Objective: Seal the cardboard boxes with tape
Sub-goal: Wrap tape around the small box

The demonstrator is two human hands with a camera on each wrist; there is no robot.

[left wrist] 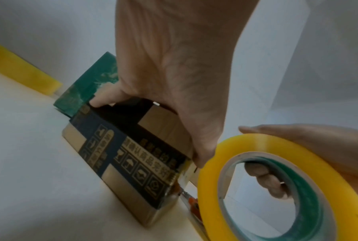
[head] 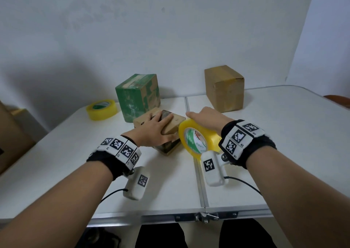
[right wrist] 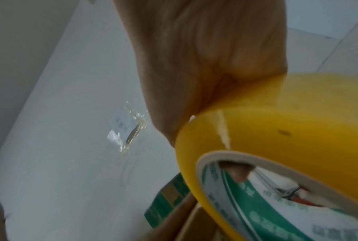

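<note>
A small cardboard box point(head: 177, 121) with dark print lies in the middle of the white table point(head: 284, 134). My left hand point(head: 157, 128) lies over its top and grips it. In the left wrist view the thumb point(left wrist: 103, 97) presses one end of the box point(left wrist: 132, 163) and the fingers wrap the other. My right hand point(head: 206, 118) holds a yellow tape roll point(head: 186, 126) upright against the box's right side. Its fingers go through the core and its thumb lies on the outside of the roll point(right wrist: 277, 122). No loose tape end shows.
Behind the small box stands a green box point(head: 138, 96), and a plain brown box point(head: 224, 88) stands at the back right. A second yellow tape roll point(head: 101, 109) lies at the back left. Orange-handled scissors point(left wrist: 191, 202) lie under the held roll. A large carton point(head: 11, 134) stands off the table's left.
</note>
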